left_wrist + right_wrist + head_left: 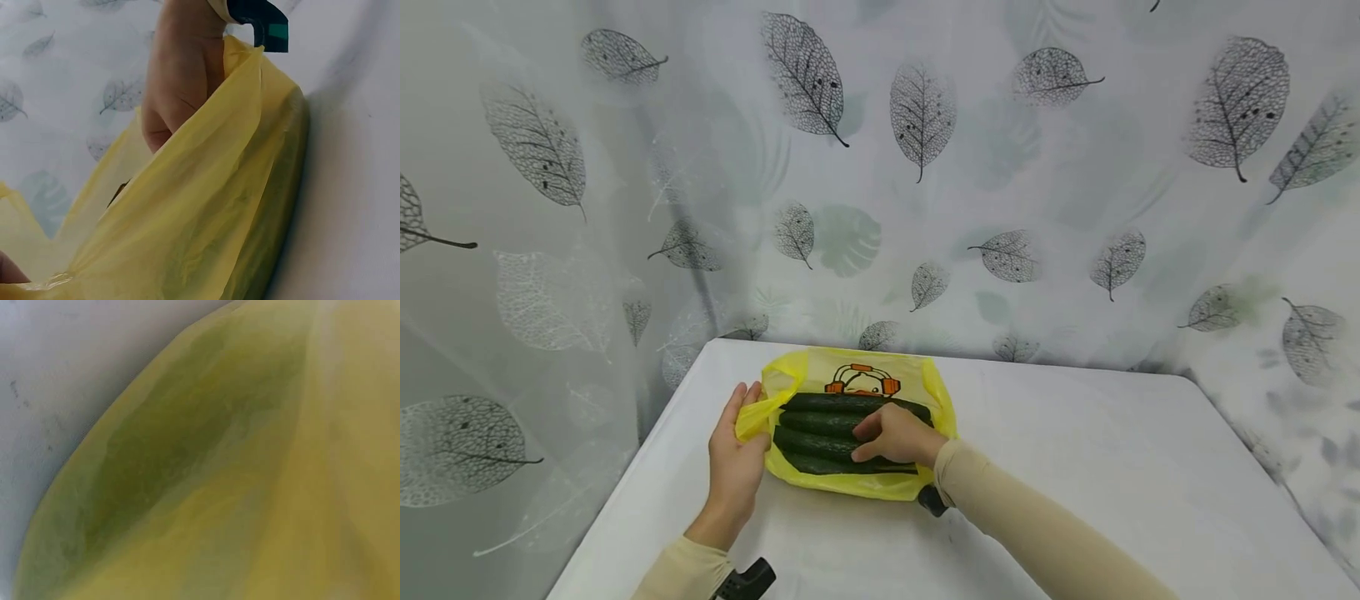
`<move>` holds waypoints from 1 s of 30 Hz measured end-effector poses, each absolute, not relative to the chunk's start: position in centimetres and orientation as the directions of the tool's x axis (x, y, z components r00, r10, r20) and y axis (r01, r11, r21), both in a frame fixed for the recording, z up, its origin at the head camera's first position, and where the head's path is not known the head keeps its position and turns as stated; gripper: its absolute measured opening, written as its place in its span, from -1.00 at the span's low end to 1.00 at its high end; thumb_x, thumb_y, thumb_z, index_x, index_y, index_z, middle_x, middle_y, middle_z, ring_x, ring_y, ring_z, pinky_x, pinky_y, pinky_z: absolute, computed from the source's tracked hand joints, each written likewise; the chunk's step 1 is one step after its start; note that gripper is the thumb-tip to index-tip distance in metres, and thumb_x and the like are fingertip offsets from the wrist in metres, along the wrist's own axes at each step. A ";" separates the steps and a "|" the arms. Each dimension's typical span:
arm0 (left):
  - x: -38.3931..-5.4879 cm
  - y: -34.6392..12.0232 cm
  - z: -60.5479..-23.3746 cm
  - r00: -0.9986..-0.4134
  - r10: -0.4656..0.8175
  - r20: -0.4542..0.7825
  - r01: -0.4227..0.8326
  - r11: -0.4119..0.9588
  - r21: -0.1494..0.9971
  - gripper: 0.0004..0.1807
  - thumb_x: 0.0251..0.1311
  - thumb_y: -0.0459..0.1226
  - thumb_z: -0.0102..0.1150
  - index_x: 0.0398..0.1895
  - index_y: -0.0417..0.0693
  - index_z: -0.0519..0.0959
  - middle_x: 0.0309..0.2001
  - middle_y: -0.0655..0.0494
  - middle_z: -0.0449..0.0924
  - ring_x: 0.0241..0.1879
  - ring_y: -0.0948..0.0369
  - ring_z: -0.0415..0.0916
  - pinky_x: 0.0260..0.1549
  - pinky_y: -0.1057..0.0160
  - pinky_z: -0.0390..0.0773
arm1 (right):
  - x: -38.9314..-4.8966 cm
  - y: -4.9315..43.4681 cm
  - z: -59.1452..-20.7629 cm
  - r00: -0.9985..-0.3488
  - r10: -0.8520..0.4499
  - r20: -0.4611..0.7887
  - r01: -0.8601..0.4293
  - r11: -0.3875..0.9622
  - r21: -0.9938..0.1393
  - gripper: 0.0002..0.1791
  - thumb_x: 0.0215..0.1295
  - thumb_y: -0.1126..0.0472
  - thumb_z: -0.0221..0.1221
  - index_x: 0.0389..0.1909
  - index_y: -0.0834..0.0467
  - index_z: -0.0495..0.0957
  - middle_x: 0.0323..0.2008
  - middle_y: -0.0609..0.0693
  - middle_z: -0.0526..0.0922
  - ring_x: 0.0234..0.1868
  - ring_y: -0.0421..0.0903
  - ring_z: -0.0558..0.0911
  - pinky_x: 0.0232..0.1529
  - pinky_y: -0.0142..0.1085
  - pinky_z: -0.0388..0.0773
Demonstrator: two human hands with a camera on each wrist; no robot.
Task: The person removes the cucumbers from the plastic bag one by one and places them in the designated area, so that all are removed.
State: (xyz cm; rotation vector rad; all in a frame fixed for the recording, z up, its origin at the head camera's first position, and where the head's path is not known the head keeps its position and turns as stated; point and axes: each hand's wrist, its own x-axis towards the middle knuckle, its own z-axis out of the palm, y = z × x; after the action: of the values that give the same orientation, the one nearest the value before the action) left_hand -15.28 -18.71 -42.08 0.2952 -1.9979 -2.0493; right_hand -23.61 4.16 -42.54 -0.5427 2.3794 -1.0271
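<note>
A yellow plastic bag (850,486) with a cartoon duck print lies on its side in the head view, its mouth spread wide. Several dark green cucumbers (820,425) lie side by side inside it. My left hand (737,458) holds the bag's left edge, thumb in front and fingers behind. Over the cucumbers, my right hand (901,435) reaches in from the right, thumb and fingers curved around one of the middle ones. In the left wrist view the bag's side hides the right hand's fingertips. Yellow film over green shapes fills most of the right wrist view.
The white table (1075,467) extends to the right of the bag and in front of it. Behind and to the left hangs a leaf-patterned curtain (925,208). A black wrist device (751,579) sits at the left wrist, another (932,500) under the right.
</note>
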 end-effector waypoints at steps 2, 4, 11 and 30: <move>-15.2 -18.7 -42.1 -0.946 -0.322 0.041 0.047 -0.011 0.999 -0.08 0.21 -0.71 -0.21 0.64 -0.09 -0.12 0.56 0.13 0.07 0.51 0.23 0.04 0.38 0.33 0.19 | -23.5 4.1 -42.7 -0.801 -0.531 -0.276 -0.177 0.651 -0.739 -0.54 0.20 0.14 0.46 0.13 0.14 0.66 0.04 -0.04 0.68 0.10 0.01 0.60 0.08 -0.09 0.62; -15.2 -18.7 -42.2 -0.946 -0.321 0.046 0.051 -0.008 0.999 -0.08 0.21 -0.71 -0.21 0.64 -0.09 -0.12 0.56 0.13 0.08 0.51 0.23 0.04 0.38 0.33 0.19 | -23.5 4.0 -42.8 -0.800 -0.532 -0.278 -0.190 0.664 -0.723 -0.53 0.20 0.15 0.46 0.14 0.12 0.66 0.06 -0.06 0.68 0.10 0.01 0.60 0.09 -0.09 0.61; -15.1 -18.7 -42.4 -0.951 -0.305 0.049 0.060 -0.025 0.998 -0.07 0.20 -0.72 -0.23 0.64 -0.11 -0.13 0.56 0.12 0.07 0.51 0.23 0.03 0.37 0.34 0.19 | -23.4 3.7 -43.6 -0.806 -0.534 -0.255 -0.252 0.700 -0.668 -0.53 0.20 0.23 0.45 0.16 0.09 0.66 0.07 -0.06 0.67 0.09 -0.01 0.61 0.07 -0.15 0.62; -15.1 -18.6 -42.7 -0.944 -0.322 0.068 0.074 -0.005 0.997 -0.21 0.36 -0.62 -0.11 0.62 -0.15 -0.03 0.55 0.08 0.11 0.49 0.18 0.09 0.37 0.36 0.22 | -22.4 2.5 -45.0 -0.828 -0.559 -0.031 -0.524 0.793 -0.309 -0.60 0.09 0.38 0.47 -0.01 0.11 0.74 -0.19 -0.09 0.64 -0.10 -0.07 0.64 0.04 -0.17 0.64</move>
State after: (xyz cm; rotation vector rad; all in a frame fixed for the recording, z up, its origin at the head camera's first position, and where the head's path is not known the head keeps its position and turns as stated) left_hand -15.09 -18.59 -42.75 0.2592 -1.9963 -2.0303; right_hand -22.36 2.51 -45.01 -0.8676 2.8601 -0.4395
